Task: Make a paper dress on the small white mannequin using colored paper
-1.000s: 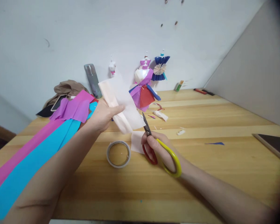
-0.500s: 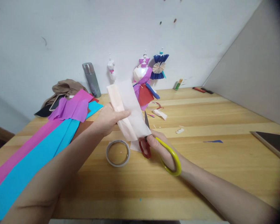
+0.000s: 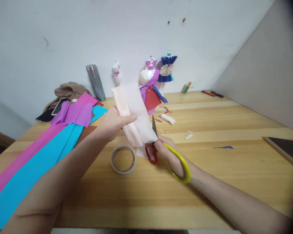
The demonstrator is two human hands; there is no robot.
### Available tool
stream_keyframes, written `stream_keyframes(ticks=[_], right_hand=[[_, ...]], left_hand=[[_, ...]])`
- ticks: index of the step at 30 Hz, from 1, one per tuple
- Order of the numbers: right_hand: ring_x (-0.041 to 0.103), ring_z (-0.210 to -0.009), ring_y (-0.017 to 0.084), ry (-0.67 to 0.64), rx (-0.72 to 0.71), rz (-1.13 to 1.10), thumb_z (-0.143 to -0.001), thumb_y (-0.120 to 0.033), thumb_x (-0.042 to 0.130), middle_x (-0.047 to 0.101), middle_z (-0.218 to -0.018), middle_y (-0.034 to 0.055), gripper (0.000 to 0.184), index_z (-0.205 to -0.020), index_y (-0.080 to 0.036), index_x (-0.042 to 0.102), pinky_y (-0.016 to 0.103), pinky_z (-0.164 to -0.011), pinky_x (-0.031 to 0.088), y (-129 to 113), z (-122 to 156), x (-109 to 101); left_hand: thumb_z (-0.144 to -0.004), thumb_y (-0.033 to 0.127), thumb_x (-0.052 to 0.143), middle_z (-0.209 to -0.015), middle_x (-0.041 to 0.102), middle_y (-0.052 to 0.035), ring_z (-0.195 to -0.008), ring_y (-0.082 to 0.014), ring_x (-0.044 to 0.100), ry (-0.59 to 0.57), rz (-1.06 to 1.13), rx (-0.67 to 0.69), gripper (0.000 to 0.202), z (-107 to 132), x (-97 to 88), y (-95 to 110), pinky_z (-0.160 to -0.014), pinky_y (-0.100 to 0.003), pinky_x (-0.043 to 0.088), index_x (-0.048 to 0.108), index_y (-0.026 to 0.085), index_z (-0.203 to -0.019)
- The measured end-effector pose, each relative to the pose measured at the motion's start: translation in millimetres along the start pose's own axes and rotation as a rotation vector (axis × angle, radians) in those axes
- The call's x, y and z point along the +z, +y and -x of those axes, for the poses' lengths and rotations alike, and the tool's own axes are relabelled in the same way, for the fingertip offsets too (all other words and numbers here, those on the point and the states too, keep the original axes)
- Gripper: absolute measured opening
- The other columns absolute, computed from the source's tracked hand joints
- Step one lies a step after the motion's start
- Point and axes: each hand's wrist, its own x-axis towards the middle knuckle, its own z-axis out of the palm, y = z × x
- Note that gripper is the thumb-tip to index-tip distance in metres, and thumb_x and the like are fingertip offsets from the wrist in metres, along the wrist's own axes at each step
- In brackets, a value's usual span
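Observation:
My left hand (image 3: 116, 122) is closed on a folded piece of pale cream crepe paper (image 3: 136, 107), its thumb lying across the front. With my right hand (image 3: 164, 148) I hold a pair of scissors (image 3: 182, 172) that has one yellow and one red handle. The dark blade points away from me, beside the paper's right edge. My right thumb and fingers also touch the paper's lower right corner. A roll of tape (image 3: 113, 168) lies flat on the table just below the paper. Partly under my hands, a small pale scrap shows on the wood.
Pink and blue paper strips (image 3: 39, 162) and a purple piece (image 3: 73, 114) cover the left side. Behind stand a grey flask (image 3: 96, 83) and decorated figures, one with a red skirt (image 3: 152, 98). Paper scraps (image 3: 167, 118) lie mid-table; a dark tablet-like object (image 3: 285, 149) is at right.
Almost nothing differs. The view has shifted very slightly, and both hands keep their hold on the paper and scissors.

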Motion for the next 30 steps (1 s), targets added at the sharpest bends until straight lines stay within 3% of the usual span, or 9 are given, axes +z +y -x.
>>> stream_keyframes(ticks=[6,15,20,26,30], right_hand=[[0.053,-0.056,0.016,-0.009,-0.012,0.025,-0.092,-0.073,0.043,0.054,-0.061,0.0005,0.055,-0.071,-0.022,0.05,0.032,-0.057,0.04,-2.1,-0.1,-0.1],[0.055,-0.059,0.018,-0.002,0.013,0.072,-0.092,-0.075,0.041,0.057,-0.065,0.0022,0.056,-0.07,-0.023,0.051,0.033,-0.058,0.041,0.1,0.5,-2.0],[0.056,-0.061,0.018,-0.002,-0.003,0.062,-0.091,-0.074,0.043,0.058,-0.067,0.003,0.056,-0.071,-0.023,0.051,0.033,-0.059,0.043,0.0,0.0,-1.6],[0.057,-0.062,0.018,0.023,0.013,0.043,-0.09,-0.075,0.045,0.057,-0.069,0.0008,0.054,-0.095,-0.022,0.056,0.032,-0.059,0.044,3.1,-0.4,-1.4],[0.056,-0.065,0.018,0.031,0.002,0.137,-0.09,-0.076,0.043,0.058,-0.073,0.0021,0.056,-0.093,-0.021,0.056,0.032,-0.06,0.044,1.0,0.4,-2.8]], left_hand=[[-0.058,0.027,0.087,-0.101,0.078,-0.0111,-0.1,-0.0334,0.072,0.025,-0.022,0.002,0.041,0.8,0.8,0.8,-0.088,-0.046,0.057,0.073,0.015,-0.095],[-0.057,0.026,0.086,-0.099,0.079,-0.0091,-0.096,-0.0327,0.073,-0.017,-0.003,-0.033,0.037,2.5,3.3,-0.6,-0.086,-0.045,0.059,0.075,0.017,-0.091],[-0.056,0.026,0.087,-0.101,0.078,-0.01,-0.099,-0.0323,0.072,0.025,-0.018,-0.006,0.04,2.3,3.4,0.7,-0.087,-0.044,0.058,0.074,0.016,-0.093],[-0.054,0.026,0.09,-0.103,0.077,-0.0109,-0.108,-0.0343,0.069,0.134,0.01,0.034,0.044,-1.1,-2.3,5.4,-0.094,-0.045,0.055,0.073,0.016,-0.094],[-0.054,0.026,0.09,-0.101,0.077,-0.0113,-0.106,-0.0339,0.069,0.108,-0.009,-0.008,0.046,-2.6,-4.7,6.8,-0.093,-0.046,0.055,0.072,0.014,-0.094]])
